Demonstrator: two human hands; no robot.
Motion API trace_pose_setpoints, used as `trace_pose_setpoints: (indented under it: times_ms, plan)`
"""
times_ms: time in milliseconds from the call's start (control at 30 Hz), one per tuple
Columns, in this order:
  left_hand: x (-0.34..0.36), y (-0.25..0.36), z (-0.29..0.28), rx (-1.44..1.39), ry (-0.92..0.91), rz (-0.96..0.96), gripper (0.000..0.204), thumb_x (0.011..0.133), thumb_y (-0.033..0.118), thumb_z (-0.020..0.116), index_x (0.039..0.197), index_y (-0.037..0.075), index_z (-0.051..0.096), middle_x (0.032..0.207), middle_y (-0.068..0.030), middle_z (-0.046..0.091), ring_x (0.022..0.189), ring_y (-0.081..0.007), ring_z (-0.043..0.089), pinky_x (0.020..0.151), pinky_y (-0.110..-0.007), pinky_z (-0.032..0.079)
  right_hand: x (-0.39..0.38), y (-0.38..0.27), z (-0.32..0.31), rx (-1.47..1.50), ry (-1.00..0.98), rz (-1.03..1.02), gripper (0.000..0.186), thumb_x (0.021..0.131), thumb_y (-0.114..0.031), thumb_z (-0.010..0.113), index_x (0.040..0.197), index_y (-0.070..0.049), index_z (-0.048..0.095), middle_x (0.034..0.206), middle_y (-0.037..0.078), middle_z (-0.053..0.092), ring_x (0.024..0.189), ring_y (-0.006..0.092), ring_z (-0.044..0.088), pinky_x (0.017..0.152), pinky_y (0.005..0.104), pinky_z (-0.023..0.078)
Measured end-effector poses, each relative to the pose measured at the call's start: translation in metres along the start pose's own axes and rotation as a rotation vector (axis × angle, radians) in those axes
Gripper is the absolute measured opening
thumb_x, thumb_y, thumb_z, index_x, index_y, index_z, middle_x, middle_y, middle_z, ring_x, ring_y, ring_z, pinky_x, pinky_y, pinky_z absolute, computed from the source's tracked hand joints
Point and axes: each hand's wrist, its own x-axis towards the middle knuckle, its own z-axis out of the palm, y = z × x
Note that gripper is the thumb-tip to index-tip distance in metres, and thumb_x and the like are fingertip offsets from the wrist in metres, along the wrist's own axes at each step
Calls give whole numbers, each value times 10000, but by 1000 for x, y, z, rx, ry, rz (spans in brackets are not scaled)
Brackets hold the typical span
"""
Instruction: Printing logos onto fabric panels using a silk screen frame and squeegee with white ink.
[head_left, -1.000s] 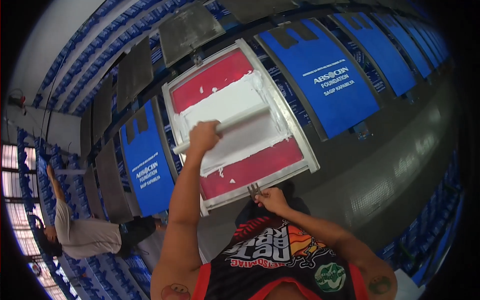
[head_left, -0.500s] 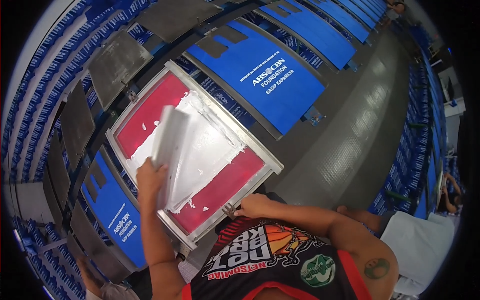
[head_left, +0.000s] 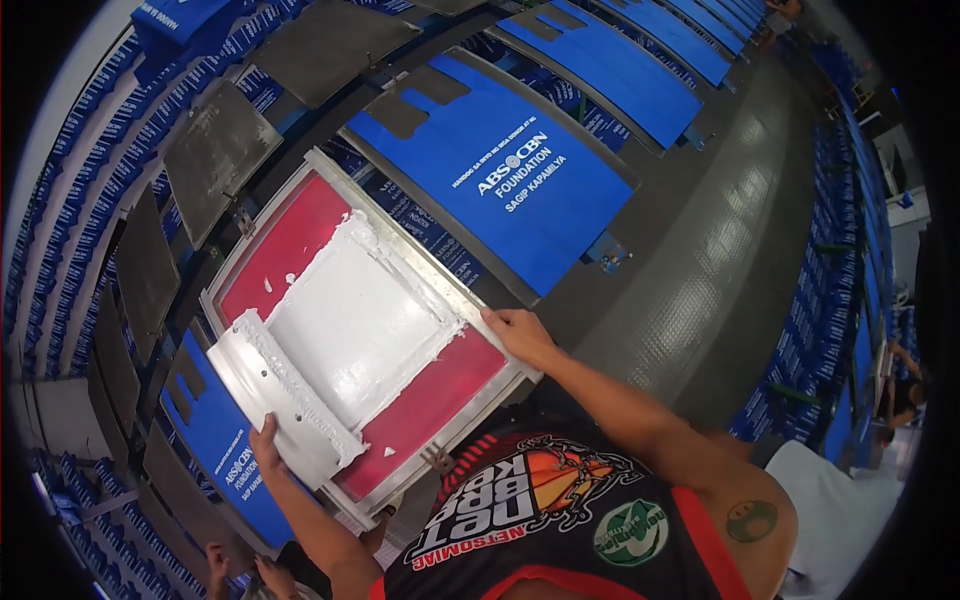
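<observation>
Left hand (head_left: 266, 447) gripping the lower end of the squeegee (head_left: 283, 398), fingers closed on its pale handle at lower left of centre. Squeegee lying across the lower-left end of the screen (head_left: 362, 330), blade edge caked with white ink. Right hand (head_left: 518, 335) clasping the right edge of the screen frame (head_left: 455, 300), fingers curled over the metal rail near the frame's middle. Screen sitting in the centre of the frame, tilted diagonally: red mesh at both ends, a white inked rectangle between them. Blue printed panel (head_left: 520, 185) lying just beside the screen at upper centre, bearing white lettering. Second blue panel (head_left: 225, 455) showing partly beneath the screen at lower left. Grey platens (head_left: 215, 150) lining up at upper left. More blue panels (head_left: 640, 75) running toward upper right. Grey floor strip (head_left: 720, 260) passing at right. Another person's hands (head_left: 245, 572) showing at bottom left, state not discernible.
</observation>
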Motion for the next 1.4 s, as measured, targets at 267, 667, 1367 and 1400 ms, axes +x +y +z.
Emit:
trace_pose_setpoints:
  times_ms: [267, 667, 1367, 1400]
  plan:
    - [-55, 51, 159, 85, -113, 192, 519, 815, 216, 698, 1212, -57, 505, 1059, -169, 628, 875, -259, 641, 766, -378, 525, 8, 23, -162, 94, 71, -69, 666, 881, -591, 494, 1058, 29, 660, 863, 245, 674, 849, 372, 664, 778, 406, 497]
    - [-90, 49, 617, 28, -418, 59, 431, 790, 160, 700, 1130, -69, 570, 955, -161, 664, 769, -251, 668, 695, -354, 548, 87, 137, -534, -11, 372, -36, 649, 871, -585, 523, 955, 37, 689, 801, 205, 684, 765, 300, 678, 723, 369, 501]
    - [-46, 57, 878, -111, -222, 23, 405, 808, 138, 703, 1121, -70, 553, 935, -181, 667, 771, -270, 688, 677, -398, 584, 360, 159, -743, -28, 232, -12, 723, 803, -613, 614, 922, 96, 681, 865, 240, 676, 845, 299, 667, 770, 377, 492]
    - [-49, 57, 885, -126, -200, 26, 402, 809, 136, 702, 1120, -69, 552, 937, -183, 667, 771, -271, 689, 681, -398, 585, 371, 159, -748, -14, 218, -36, 724, 802, -616, 612, 932, 92, 681, 879, 246, 675, 859, 305, 665, 773, 380, 491]
